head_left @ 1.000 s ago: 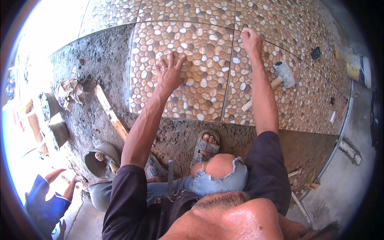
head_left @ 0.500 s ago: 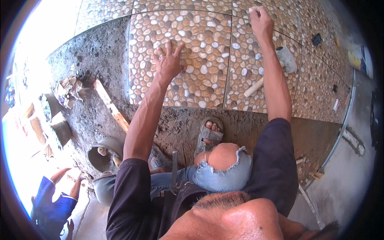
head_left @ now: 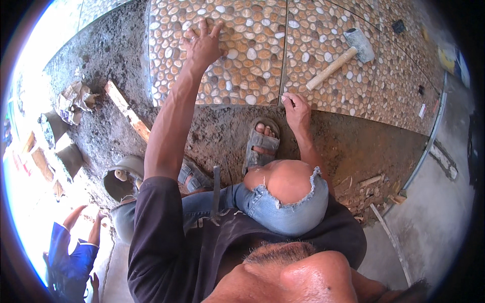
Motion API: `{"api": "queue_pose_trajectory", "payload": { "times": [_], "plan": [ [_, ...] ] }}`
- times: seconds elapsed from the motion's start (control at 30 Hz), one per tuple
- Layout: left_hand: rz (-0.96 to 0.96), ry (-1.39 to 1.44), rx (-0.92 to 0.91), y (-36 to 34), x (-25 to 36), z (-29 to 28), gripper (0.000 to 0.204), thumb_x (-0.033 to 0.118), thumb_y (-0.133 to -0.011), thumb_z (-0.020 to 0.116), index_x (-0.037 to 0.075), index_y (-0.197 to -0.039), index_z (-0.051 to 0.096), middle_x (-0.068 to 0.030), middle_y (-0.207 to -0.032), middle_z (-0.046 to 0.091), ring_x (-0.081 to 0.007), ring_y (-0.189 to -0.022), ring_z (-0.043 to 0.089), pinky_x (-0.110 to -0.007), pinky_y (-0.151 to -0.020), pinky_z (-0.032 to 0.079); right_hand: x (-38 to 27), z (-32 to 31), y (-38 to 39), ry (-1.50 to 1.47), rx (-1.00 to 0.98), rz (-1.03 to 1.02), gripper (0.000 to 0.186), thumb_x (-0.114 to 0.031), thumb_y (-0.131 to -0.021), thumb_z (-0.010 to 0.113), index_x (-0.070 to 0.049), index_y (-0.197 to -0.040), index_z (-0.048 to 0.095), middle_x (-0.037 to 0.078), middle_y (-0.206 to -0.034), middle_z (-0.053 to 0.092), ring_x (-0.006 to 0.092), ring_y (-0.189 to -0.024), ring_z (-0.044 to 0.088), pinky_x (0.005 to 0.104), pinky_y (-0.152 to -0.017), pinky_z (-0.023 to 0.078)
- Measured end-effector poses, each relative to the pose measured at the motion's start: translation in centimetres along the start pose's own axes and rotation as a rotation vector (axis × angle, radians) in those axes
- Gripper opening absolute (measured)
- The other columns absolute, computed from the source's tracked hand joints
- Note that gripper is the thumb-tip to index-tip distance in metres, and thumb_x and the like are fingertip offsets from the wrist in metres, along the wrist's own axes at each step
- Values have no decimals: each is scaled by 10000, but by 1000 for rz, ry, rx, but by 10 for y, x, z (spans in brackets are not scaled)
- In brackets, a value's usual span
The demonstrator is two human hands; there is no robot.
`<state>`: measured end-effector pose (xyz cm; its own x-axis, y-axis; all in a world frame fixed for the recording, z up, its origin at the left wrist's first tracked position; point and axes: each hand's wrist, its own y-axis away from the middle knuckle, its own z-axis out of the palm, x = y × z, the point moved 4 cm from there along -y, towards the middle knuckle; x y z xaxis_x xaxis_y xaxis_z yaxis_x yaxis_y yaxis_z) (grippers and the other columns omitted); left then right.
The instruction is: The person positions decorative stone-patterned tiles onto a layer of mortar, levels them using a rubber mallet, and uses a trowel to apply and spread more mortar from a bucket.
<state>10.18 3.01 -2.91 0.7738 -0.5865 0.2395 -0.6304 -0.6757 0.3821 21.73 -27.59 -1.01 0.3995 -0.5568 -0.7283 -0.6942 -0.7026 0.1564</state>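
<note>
You have one mallet (head_left: 348, 56) beyond your right hand (head_left: 298, 110), two sandals (head_left: 265, 142) left of that hand, and one crumpled sheet (head_left: 74, 101) left of your left hand (head_left: 202, 48).

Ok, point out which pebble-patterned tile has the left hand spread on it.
The front tile with the rough grey bed along its left edge: the left hand lies on it. The neighbouring tile to its right bears a mallet.
</note>
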Motion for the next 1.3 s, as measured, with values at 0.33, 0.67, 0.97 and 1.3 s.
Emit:
{"api": "queue_pose_trajectory", "payload": {
  "times": [0.33, 0.67, 0.97, 1.3],
  "plan": [
    [1, 44, 0, -1, 2, 2, 842, 370, -749, 817, 366, -1454, 356, -203, -1584, 183, -556, -1388, 223, -694, -1112, 195, 8, 16, 8, 230, 20, -229, 103, -136, -891, 641, -47, -938, 661, 140, -852, 638, 358, -804, 635, 443, -682, 514],
    [2, 41, 11, 1, 0, 4, 850, 349, -774, 796, 364, -1480, 323, -204, -1587, 179, -560, -1388, 220, -702, -1102, 197, 12, 18, 5, 146, -6, -168, 181, -131, -876, 662, -27, -1024, 658, 145, -903, 643, 345, -830, 639, 434, -697, 517],
    [18, -3, 73, -2, 0, 11, 843, 382, -757, 807, 355, -1464, 350, -226, -1565, 218, -568, -1362, 270, -712, -1085, 229, -70, 16, -59, 282, -194, -454, 502, -174, -868, 678, -15, -1325, 546, 199, -1373, 504, 341, -1217, 534, 415, -1003, 459],
    [16, -47, 55, -4, -1, 5, 875, 438, -758, 792, 420, -1480, 300, -148, -1591, 210, -526, -1389, 260, -721, -1084, 212, -79, 62, -102, 842, -585, -448, 715, -259, -830, 719, 75, -1385, 416, 359, -1486, 261, 510, -1359, 324, 532, -1122, 351]
  ]
}}
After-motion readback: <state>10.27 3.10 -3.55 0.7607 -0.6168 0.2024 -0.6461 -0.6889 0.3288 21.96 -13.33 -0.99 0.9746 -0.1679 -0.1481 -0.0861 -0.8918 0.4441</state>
